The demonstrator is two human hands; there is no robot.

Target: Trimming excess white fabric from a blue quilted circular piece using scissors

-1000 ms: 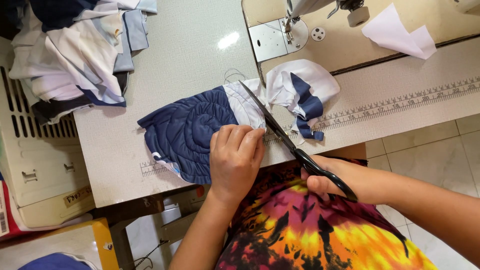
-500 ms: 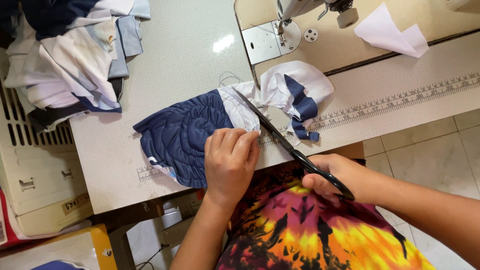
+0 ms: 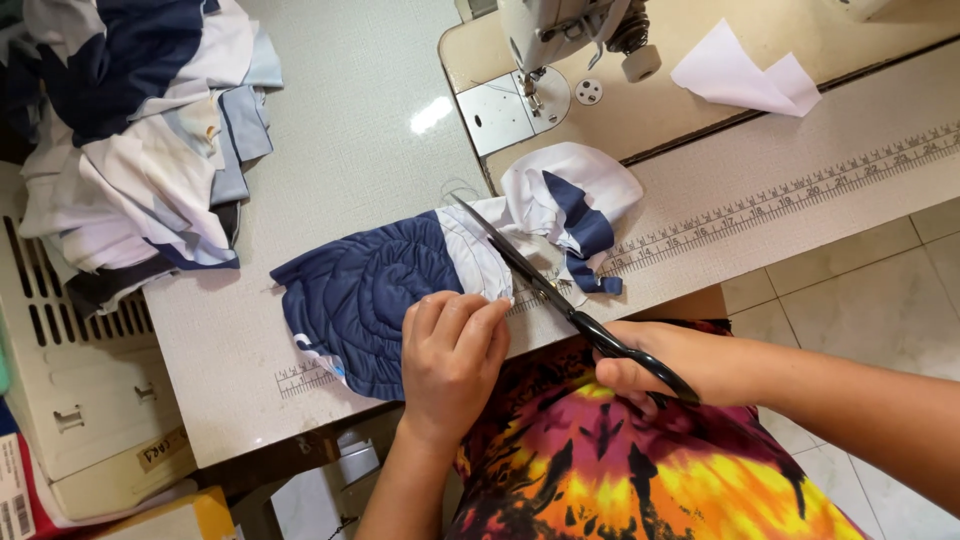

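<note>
Pressing my flat, empty left hand (image 3: 452, 352) on the quilted navy piece (image 3: 375, 300) beside the sewing machine (image 3: 560, 40), I risk nicking fingertips, since my right hand (image 3: 665, 365) grips scissors (image 3: 560, 295) cutting just beside them.

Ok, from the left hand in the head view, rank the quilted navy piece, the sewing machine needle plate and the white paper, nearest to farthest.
From the left hand:
1. Quilted navy piece, directly under the hand.
2. Needle plate, farther up the table.
3. White paper, far upper right on the machine bed.
</note>
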